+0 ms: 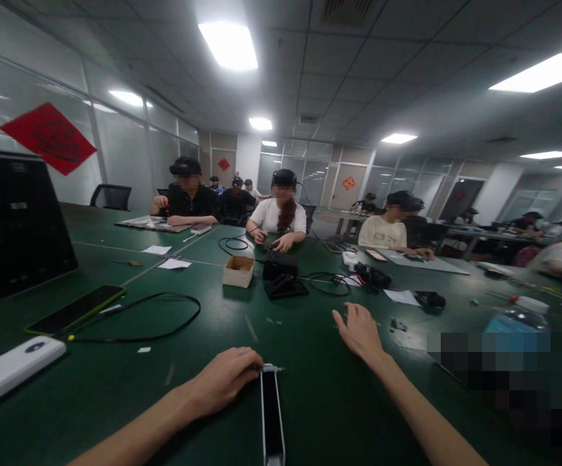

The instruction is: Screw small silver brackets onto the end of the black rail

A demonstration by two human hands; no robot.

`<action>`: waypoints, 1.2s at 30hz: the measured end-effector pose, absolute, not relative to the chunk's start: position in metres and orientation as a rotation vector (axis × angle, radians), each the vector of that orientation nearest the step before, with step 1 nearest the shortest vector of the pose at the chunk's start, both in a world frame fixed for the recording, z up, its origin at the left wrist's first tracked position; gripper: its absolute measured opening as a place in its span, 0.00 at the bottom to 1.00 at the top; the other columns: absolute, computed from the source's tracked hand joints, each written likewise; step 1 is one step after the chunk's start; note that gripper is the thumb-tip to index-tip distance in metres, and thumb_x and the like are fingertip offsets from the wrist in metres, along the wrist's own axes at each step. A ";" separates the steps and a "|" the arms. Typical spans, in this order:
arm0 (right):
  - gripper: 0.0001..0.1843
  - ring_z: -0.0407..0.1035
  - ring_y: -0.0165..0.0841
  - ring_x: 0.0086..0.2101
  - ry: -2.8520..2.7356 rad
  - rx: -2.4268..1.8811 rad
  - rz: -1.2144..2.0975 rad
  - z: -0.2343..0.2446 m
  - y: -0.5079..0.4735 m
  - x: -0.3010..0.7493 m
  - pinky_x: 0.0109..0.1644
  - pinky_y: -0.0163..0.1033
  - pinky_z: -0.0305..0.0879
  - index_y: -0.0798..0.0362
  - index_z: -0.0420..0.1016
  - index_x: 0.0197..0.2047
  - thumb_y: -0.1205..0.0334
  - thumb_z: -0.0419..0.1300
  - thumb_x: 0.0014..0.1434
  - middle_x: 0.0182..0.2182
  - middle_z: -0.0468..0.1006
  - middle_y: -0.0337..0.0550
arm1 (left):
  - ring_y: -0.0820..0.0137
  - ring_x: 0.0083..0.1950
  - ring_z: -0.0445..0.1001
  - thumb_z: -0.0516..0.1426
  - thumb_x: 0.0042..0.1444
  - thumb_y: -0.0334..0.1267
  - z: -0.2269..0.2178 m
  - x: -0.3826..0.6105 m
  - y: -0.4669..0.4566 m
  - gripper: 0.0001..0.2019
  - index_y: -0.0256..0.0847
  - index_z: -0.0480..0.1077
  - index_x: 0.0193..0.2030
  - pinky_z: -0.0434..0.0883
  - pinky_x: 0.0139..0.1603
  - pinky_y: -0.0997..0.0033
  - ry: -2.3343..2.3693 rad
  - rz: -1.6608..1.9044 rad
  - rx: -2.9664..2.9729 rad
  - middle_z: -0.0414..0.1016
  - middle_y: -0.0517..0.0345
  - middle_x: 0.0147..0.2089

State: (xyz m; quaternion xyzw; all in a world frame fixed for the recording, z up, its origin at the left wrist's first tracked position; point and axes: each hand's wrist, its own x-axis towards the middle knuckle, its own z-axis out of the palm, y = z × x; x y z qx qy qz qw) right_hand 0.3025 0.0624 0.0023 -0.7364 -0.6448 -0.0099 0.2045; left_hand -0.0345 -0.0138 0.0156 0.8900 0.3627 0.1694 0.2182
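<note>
A long, narrow case [272, 417] with white edges and a dark inside lies in front of me, running out of the bottom of the view. My left hand [227, 382] is closed at its far left corner, fingers bent and pressed together, thumb hidden. A thin, pale rod-like piece [274, 368] lies across the case's far end, beside those fingertips. Out to the right, my right hand [361, 331] reaches over the green table with its fingers apart and holds nothing. Small dark parts [397, 325] lie just right of it.
Ahead are a small cardboard box [238, 272] and a black stand [285, 288] with cables. A phone [77, 309], a looped black cable [164, 338] and a white device [16, 369] lie left. At right stands a clear bottle [518, 317]. Other people sit across the table [213, 323].
</note>
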 end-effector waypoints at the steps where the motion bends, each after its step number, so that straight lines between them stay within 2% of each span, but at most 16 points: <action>1: 0.33 0.51 0.49 0.60 -1.721 -2.118 -0.059 -0.003 0.067 0.322 0.61 0.52 0.49 0.62 0.60 0.59 0.44 0.42 0.61 0.59 0.59 0.62 | 0.66 0.45 0.70 0.49 0.62 0.31 0.015 -0.035 -0.013 0.09 0.42 0.67 0.46 0.67 0.46 0.68 0.991 0.470 2.465 0.71 0.57 0.44; 4: 0.38 0.42 0.54 0.63 -1.496 -2.287 -0.097 -0.015 0.073 0.372 0.63 0.57 0.41 0.68 0.54 0.62 0.44 0.40 0.61 0.62 0.52 0.68 | 0.67 0.44 0.70 0.49 0.63 0.32 0.009 -0.035 -0.011 0.08 0.42 0.67 0.46 0.66 0.45 0.68 0.962 0.479 2.469 0.71 0.57 0.44; 6: 0.40 0.43 0.56 0.62 -1.415 -2.365 -0.049 -0.020 0.077 0.397 0.61 0.60 0.43 0.70 0.55 0.61 0.42 0.39 0.61 0.61 0.54 0.71 | 0.67 0.44 0.70 0.49 0.64 0.33 0.005 -0.036 -0.008 0.08 0.43 0.67 0.46 0.66 0.45 0.68 0.944 0.490 2.469 0.71 0.57 0.44; 8: 0.40 0.49 0.56 0.61 -1.414 -2.394 0.021 -0.024 0.082 0.415 0.59 0.60 0.48 0.70 0.58 0.60 0.42 0.37 0.61 0.58 0.58 0.73 | 0.67 0.44 0.70 0.49 0.64 0.34 0.001 -0.037 -0.006 0.08 0.43 0.67 0.47 0.66 0.45 0.68 0.928 0.498 2.470 0.71 0.57 0.44; 14: 0.37 0.59 0.46 0.57 -1.647 -2.287 0.184 -0.028 0.105 0.422 0.60 0.48 0.53 0.66 0.61 0.60 0.44 0.34 0.64 0.58 0.64 0.63 | 0.66 0.43 0.70 0.49 0.64 0.34 0.002 -0.035 -0.006 0.08 0.42 0.67 0.47 0.66 0.43 0.68 0.934 0.494 2.485 0.71 0.56 0.44; 18: 0.34 0.57 0.39 0.59 -1.843 -2.155 0.240 -0.031 0.110 0.401 0.61 0.41 0.51 0.61 0.61 0.61 0.45 0.36 0.65 0.59 0.63 0.55 | 0.66 0.43 0.70 0.49 0.64 0.34 0.005 -0.033 -0.007 0.08 0.43 0.67 0.46 0.65 0.43 0.69 0.937 0.465 2.491 0.71 0.56 0.44; 22: 0.35 0.50 0.38 0.63 -1.988 -2.047 0.276 -0.033 0.106 0.373 0.65 0.42 0.44 0.59 0.59 0.62 0.42 0.40 0.63 0.63 0.57 0.52 | 0.66 0.43 0.70 0.50 0.64 0.34 0.005 -0.033 -0.007 0.08 0.43 0.67 0.47 0.65 0.42 0.69 0.952 0.452 2.491 0.71 0.57 0.44; 27: 0.35 0.45 0.39 0.64 -2.123 -1.938 0.313 -0.032 0.090 0.329 0.65 0.45 0.43 0.56 0.56 0.64 0.42 0.46 0.61 0.65 0.52 0.49 | 0.66 0.44 0.70 0.50 0.64 0.35 0.005 -0.033 -0.008 0.08 0.43 0.67 0.47 0.66 0.44 0.69 0.955 0.455 2.485 0.71 0.57 0.45; 36: 0.33 0.43 0.36 0.65 -2.244 -1.800 0.338 -0.029 0.033 0.262 0.66 0.44 0.44 0.56 0.55 0.65 0.45 0.41 0.64 0.66 0.51 0.45 | 0.66 0.43 0.71 0.51 0.63 0.34 0.007 -0.031 -0.010 0.07 0.41 0.67 0.46 0.66 0.44 0.68 0.949 0.473 2.555 0.72 0.55 0.43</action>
